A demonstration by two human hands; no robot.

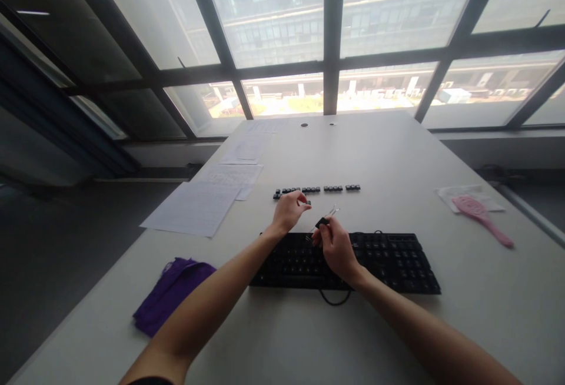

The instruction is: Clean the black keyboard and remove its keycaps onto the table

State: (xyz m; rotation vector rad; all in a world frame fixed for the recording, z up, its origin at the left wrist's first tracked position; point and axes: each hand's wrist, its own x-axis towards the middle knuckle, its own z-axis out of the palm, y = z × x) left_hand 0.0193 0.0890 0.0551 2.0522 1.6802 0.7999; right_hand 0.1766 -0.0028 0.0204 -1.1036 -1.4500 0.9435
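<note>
A black keyboard (397, 261) lies on the white table, with some of its top keys out of place. Above its upper middle, my right hand (338, 246) is closed round a keycap puller (322, 222) with a black body and thin wire ends. My left hand (289, 213) reaches just beyond the keyboard, thumb and forefinger pinched at a small black keycap (308, 202). Behind those fingers runs a row of loose black keycaps (333, 188) in several groups; my left hand hides part of a second, nearer row.
Printed paper sheets (194, 208) lie along the table's left side. A folded purple cloth (172, 296) is beside my left forearm. On the right, a pink hairbrush (479, 213) rests partly on a clear plastic bag (445, 198). The keyboard cable (334, 302) loops out in front. Windows stand behind the table.
</note>
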